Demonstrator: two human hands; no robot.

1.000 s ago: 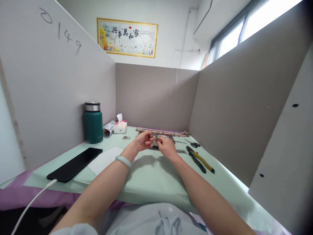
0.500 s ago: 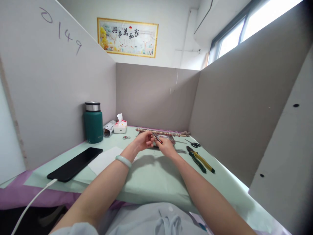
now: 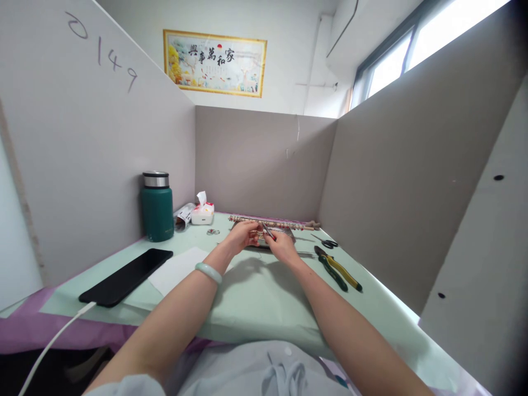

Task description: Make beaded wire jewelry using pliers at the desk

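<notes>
My right hand (image 3: 284, 247) is closed around a slim, dark metal tool (image 3: 268, 231) that points up and left toward my other hand; it is too small to tell its kind. My left hand (image 3: 242, 236), with a pale green bangle (image 3: 208, 271) on its wrist, has its fingers curled together close to the tool's tip. Whatever those fingers pinch is too small to make out. Just behind both hands lies a low dark tray or box (image 3: 289, 235), partly covered by them. A long rod strung with beads (image 3: 284, 224) runs across behind it.
On the right lie green-and-yellow-handled pliers (image 3: 338, 270) and black scissors (image 3: 329, 243). A phone (image 3: 127, 276) with a white cable, white paper (image 3: 179, 270), a green bottle (image 3: 157, 212), a tissue pack (image 3: 203, 213) and small rings (image 3: 213, 232) are on the left. Grey partitions (image 3: 264, 159) enclose the table.
My right hand and the tool have shifted slightly right and the tool stands a bit steeper. My left hand's fingers have turned a little, staying close to the tool.
</notes>
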